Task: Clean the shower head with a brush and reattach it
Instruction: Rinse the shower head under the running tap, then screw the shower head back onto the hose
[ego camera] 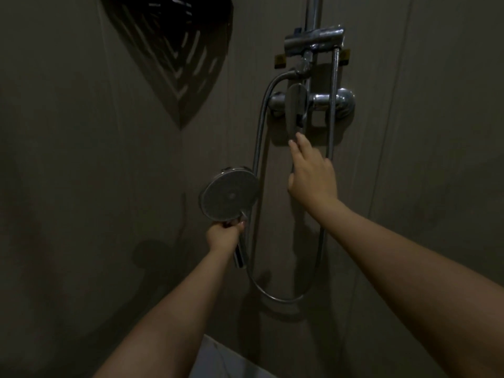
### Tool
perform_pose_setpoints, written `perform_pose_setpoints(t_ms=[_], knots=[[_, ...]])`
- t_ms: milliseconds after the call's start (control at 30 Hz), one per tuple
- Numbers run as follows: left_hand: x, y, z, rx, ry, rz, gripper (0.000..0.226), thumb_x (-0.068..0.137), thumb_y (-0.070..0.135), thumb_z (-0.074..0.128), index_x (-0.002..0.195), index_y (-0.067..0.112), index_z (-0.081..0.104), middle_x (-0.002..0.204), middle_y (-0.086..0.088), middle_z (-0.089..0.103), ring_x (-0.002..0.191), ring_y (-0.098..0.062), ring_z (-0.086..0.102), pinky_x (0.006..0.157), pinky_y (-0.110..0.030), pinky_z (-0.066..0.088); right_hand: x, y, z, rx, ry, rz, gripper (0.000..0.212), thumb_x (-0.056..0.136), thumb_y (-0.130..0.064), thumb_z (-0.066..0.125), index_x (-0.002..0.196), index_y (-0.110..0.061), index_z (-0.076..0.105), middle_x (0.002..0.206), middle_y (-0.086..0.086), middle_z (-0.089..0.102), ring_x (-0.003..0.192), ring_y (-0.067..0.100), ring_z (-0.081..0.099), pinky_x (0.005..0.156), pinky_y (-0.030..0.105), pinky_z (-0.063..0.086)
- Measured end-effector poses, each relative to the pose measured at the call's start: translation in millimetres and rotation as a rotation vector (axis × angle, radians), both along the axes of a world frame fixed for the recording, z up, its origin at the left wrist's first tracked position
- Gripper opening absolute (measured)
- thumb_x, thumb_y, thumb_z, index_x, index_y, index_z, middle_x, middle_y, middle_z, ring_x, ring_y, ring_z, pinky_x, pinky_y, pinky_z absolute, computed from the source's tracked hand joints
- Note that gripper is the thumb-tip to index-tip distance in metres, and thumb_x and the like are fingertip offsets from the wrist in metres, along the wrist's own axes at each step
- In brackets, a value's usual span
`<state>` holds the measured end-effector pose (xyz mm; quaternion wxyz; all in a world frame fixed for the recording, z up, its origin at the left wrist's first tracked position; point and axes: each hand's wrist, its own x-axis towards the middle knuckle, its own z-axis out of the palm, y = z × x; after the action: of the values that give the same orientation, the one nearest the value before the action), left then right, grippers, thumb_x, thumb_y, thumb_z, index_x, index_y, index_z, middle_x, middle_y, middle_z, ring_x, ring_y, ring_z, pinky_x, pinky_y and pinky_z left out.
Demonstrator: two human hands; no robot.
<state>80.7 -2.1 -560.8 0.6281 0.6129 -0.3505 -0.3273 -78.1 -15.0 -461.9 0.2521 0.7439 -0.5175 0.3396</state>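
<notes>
- Head view: the left hand (224, 233) grips the shower head (229, 194) by its handle, fingers curled round the handle just under the round face.
- The shower head is off its holder and held in front of the wall, left of the fittings, with its spray face turned toward the camera.
- The hose (259, 148) runs from the bottom of the handle in a loop down near the wall, up the right side, and another length arcs from the mixer area down past the shower head.
- The right hand (312, 171) reaches up with straight fingers; the fingertips (299, 137) touch or come just under the lower end of the mixer lever (296, 110). It holds nothing.
- The mixer valve (332, 100) sits on the wall behind the lever, with the riser pipe (313, 12) and a chrome bracket (313, 39) above it.
- A dark slotted corner shelf (174, 50) hangs on the wall at upper left.
- The room is dim.
</notes>
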Motion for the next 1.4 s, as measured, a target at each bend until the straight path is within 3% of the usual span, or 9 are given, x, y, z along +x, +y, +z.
perform_pose_setpoints(t_ms=[133, 300, 467, 700, 933, 1100, 1200, 1300, 1400], knots=[[-2, 5, 5, -0.069, -0.023, 0.036, 0.036, 0.078, 0.007, 0.069, 0.113, -0.001, 0.063, 0.12, -0.016, 0.064, 0.109, -0.024, 0.059, 0.079, -0.022, 0.036, -3, 6, -7, 0.032, -0.02, 0.037, 0.054, 0.086, -0.012, 0.047, 0.14, -0.01, 0.037, 0.145, 0.009, 0.037, 0.127, 0.027, 0.043, 0.099, 0.042, 0.038], [-4, 9, 12, -0.142, -0.005, 0.011, 0.035, 0.08, 0.002, 0.066, 0.115, -0.002, 0.062, 0.121, -0.016, 0.063, 0.11, -0.02, 0.058, 0.083, -0.021, 0.036, -13, 1, -18, 0.275, -0.035, 0.009, 0.029, 0.085, -0.014, 0.045, 0.104, -0.008, 0.065, 0.11, 0.013, 0.062, 0.099, 0.03, 0.06, 0.078, 0.034, 0.047], [-6, 12, 25, -0.194, 0.068, 0.077, 0.033, 0.082, 0.006, 0.065, 0.114, -0.001, 0.062, 0.114, -0.011, 0.063, 0.11, -0.023, 0.058, 0.076, -0.018, 0.035, -25, -1, -35, 0.399, -0.131, 0.027, 0.026, 0.086, -0.015, 0.044, 0.097, -0.01, 0.068, 0.101, 0.012, 0.067, 0.09, 0.029, 0.062, 0.067, 0.027, 0.041], [-3, 13, 23, -0.207, 0.05, 0.107, 0.033, 0.079, 0.007, 0.069, 0.111, -0.003, 0.064, 0.116, -0.018, 0.065, 0.111, -0.028, 0.059, 0.083, -0.022, 0.037, -26, -3, -36, 0.623, -0.134, 0.073, 0.029, 0.087, -0.015, 0.045, 0.104, -0.012, 0.068, 0.109, 0.011, 0.067, 0.099, 0.027, 0.062, 0.078, 0.03, 0.049], [5, 16, 38, -0.202, 0.051, 0.063, 0.034, 0.082, 0.002, 0.064, 0.115, -0.005, 0.061, 0.123, -0.02, 0.061, 0.111, -0.023, 0.057, 0.079, -0.015, 0.036, -23, -3, -28, 0.442, -0.359, 0.126, 0.025, 0.087, -0.016, 0.047, 0.096, -0.013, 0.07, 0.094, 0.009, 0.069, 0.084, 0.023, 0.062, 0.071, 0.03, 0.05], [14, 15, 84, -0.132, 0.032, 0.054, 0.036, 0.081, 0.005, 0.066, 0.115, -0.005, 0.062, 0.121, -0.018, 0.063, 0.116, -0.027, 0.057, 0.082, -0.018, 0.037, -30, 2, 21, 0.287, -0.67, 0.079, 0.02, 0.087, -0.016, 0.049, 0.072, -0.01, 0.061, 0.066, 0.008, 0.057, 0.057, 0.018, 0.052, 0.051, 0.025, 0.038], [18, 15, 135, -0.091, 0.031, 0.064, 0.032, 0.079, 0.006, 0.068, 0.109, -0.006, 0.065, 0.117, -0.019, 0.065, 0.112, -0.027, 0.06, 0.084, -0.022, 0.038, -37, -6, 83, 0.232, -0.923, 0.059, 0.025, 0.087, -0.012, 0.048, 0.063, -0.007, 0.055, 0.062, 0.013, 0.053, 0.062, 0.026, 0.049, 0.052, 0.03, 0.035], [20, 18, 192, -0.06, 0.032, 0.053, 0.029, 0.079, 0.008, 0.069, 0.104, -0.007, 0.066, 0.113, -0.019, 0.067, 0.109, -0.029, 0.061, 0.085, -0.025, 0.04, -47, -22, 147, 0.292, -1.098, 0.065, 0.032, 0.087, -0.014, 0.047, 0.056, -0.015, 0.05, 0.07, 0.022, 0.061, 0.07, 0.034, 0.06, 0.064, 0.04, 0.05], [22, 24, 248, -0.031, 0.065, 0.047, 0.029, 0.079, 0.006, 0.069, 0.104, -0.007, 0.066, 0.113, -0.02, 0.066, 0.106, -0.029, 0.061, 0.085, -0.028, 0.041, -48, -38, 203, 0.413, -1.095, 0.025, 0.027, 0.086, -0.013, 0.047, 0.06, -0.015, 0.056, 0.079, 0.023, 0.065, 0.083, 0.04, 0.064, 0.074, 0.044, 0.052]])
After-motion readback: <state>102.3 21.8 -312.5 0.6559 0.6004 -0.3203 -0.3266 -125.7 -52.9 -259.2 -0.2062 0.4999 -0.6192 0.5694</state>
